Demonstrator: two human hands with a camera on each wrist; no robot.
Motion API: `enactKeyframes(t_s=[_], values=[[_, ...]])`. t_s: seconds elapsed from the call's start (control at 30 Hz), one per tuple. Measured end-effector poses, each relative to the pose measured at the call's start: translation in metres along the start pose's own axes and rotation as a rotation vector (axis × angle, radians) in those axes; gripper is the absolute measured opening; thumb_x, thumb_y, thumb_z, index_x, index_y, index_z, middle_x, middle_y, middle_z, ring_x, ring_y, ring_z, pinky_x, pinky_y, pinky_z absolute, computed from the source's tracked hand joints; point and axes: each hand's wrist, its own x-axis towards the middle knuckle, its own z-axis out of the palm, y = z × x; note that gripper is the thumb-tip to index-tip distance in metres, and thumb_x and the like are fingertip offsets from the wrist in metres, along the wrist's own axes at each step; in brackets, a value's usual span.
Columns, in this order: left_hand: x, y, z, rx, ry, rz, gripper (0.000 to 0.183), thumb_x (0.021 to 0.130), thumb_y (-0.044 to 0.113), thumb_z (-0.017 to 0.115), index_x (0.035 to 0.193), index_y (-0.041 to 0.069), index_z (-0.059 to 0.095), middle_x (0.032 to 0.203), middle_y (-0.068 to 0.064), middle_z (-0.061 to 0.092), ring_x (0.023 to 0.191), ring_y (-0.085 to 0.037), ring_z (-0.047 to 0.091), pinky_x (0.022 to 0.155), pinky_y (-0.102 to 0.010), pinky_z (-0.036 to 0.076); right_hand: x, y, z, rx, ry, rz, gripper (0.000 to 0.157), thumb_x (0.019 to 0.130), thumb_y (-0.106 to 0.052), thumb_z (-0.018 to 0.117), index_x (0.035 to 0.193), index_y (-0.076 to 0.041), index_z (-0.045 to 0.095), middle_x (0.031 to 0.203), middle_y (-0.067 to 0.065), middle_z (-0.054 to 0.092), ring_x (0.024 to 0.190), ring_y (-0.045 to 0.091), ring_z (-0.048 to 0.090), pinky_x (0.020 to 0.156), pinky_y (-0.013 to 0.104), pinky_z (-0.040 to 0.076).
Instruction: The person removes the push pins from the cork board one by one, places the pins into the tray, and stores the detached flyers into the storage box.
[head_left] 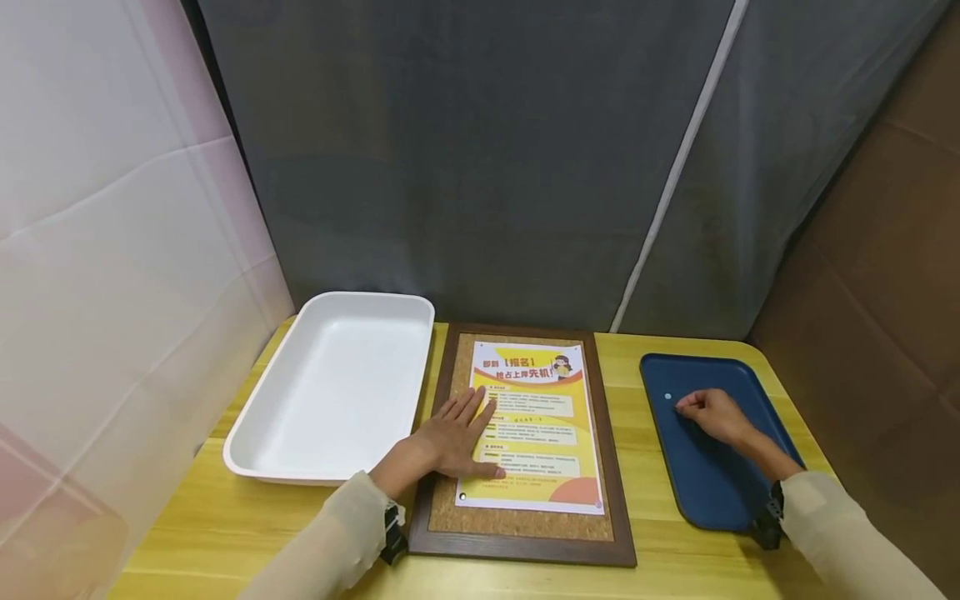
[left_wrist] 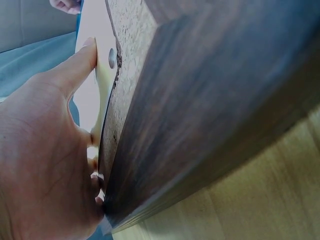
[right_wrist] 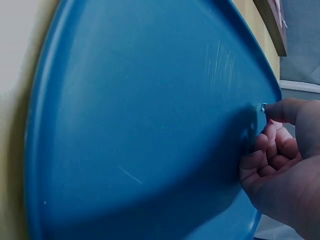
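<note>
My left hand [head_left: 454, 442] lies spread over the left side of a yellow and white printed poster [head_left: 525, 492]. The poster rests on a cork board [head_left: 517, 523] with a dark wood frame [head_left: 525, 546]. In the left wrist view, a round pale disc [left_wrist: 112, 58] sits near the poster's corner, close to my thumb. My right hand [head_left: 716, 415] is low over a dark blue tray [head_left: 716, 487], thumb and index fingertips together, other fingers curled. A small whitish tack-like piece [head_left: 667, 397] lies just left of them. Whether the fingertips pinch anything, I cannot tell.
A deep white tray [head_left: 337, 400] stands left of the board on the yellow wooden table [head_left: 202, 525]. Grey cloth [head_left: 450, 167] hangs behind the table's back edge. A pale sheet [head_left: 112, 250] bounds the left side, a brown panel [head_left: 885, 292] the right.
</note>
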Motion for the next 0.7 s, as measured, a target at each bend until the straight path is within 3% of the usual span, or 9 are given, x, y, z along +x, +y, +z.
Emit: enactKeyframes(t_s=[0.4, 0.7], values=[[0.001, -0.001, 0.001, -0.01, 0.006, 0.01, 0.113, 0.094, 0.079, 0.054, 0.172, 0.013, 0.008, 0.179, -0.013, -0.004, 0.165, -0.03, -0.002, 0.133, -0.047, 0.006, -0.002, 0.0, 0.004, -0.002, 0.053, -0.003, 0.02, 0.105, -0.013, 0.063, 0.104, 0.006, 0.072, 0.095, 0.012, 0.07, 0.082, 0.021, 0.057, 0.07, 0.032, 0.047], [-0.001, -0.001, -0.002, -0.023, 0.014, 0.012, 0.113, 0.093, 0.081, 0.055, 0.172, 0.013, 0.009, 0.179, -0.012, -0.003, 0.165, -0.03, -0.001, 0.133, -0.048, 0.008, -0.01, -0.015, 0.011, -0.025, 0.121, -0.121, 0.015, 0.104, -0.012, 0.068, 0.106, 0.002, 0.073, 0.097, 0.011, 0.073, 0.081, 0.019, 0.059, 0.068, 0.029, 0.049]])
